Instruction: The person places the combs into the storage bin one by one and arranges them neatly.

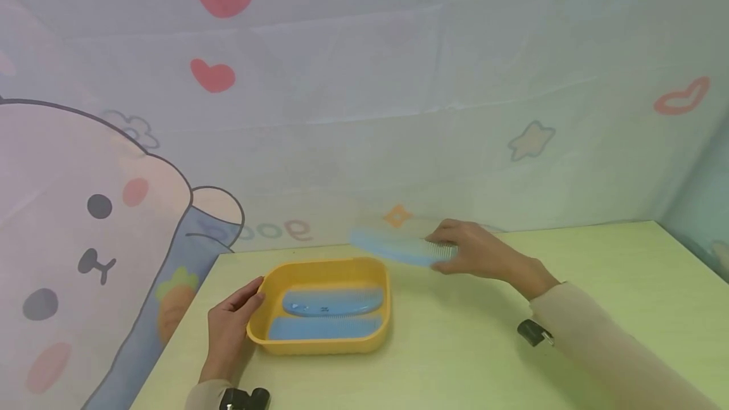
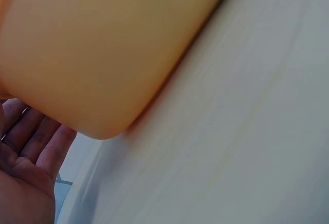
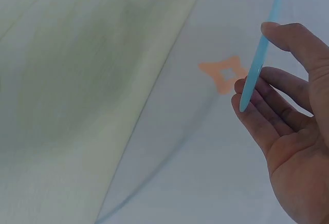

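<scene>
My right hand (image 1: 475, 252) pinches a blue comb (image 1: 393, 250) between thumb and fingertips, above the table and to the right of a yellow plastic basin (image 1: 319, 347). From the right wrist view, the comb (image 3: 259, 54) appears edge-on, thumb on one side and fingers on the other. My left hand (image 1: 230, 321) grips the basin's left end, its thumb at the rim and other fingers outside. Two more blue combs lie in the basin: one with a curved back (image 1: 333, 302), and a straighter one (image 1: 324, 328) nearer me. In the left wrist view the basin's wall (image 2: 103, 54) hides part of the left hand (image 2: 31, 152).
The basin stands on a pale yellow-green table (image 1: 455, 359). Behind the table hangs a cloth (image 1: 364, 163) printed with hearts, stars and a cartoon animal. A small black device (image 1: 534, 333) is at the right wrist, another (image 1: 245, 399) at the left.
</scene>
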The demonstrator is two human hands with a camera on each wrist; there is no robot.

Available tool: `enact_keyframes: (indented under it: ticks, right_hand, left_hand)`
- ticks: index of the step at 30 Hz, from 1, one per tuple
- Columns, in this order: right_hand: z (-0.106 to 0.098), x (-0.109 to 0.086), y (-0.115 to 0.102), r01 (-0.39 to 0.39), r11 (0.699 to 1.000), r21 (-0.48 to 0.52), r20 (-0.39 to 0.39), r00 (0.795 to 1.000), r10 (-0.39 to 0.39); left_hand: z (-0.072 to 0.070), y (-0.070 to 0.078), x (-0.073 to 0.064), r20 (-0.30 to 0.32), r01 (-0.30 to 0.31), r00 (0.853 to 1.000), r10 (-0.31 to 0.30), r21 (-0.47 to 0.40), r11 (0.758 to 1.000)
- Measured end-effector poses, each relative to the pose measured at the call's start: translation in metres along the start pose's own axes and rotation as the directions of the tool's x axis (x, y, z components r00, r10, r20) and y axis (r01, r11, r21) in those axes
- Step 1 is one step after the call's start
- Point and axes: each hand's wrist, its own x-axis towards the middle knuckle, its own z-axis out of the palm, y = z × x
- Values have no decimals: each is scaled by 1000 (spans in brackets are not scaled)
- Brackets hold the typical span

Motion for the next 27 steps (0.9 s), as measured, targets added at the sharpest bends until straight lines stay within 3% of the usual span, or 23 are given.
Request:
enact_keyframes:
  ticks: [15,27]
  right_hand:
    - [17,29,-33,84,993,88,11,996,-86]
    - [41,50,-52,141,988,69,73,987,-146]
  left_hand:
    - [0,1,-1,-4,10,1000,-10,19,1000]
    - [0,1,-1,9,31,999,-31,-1,1000]
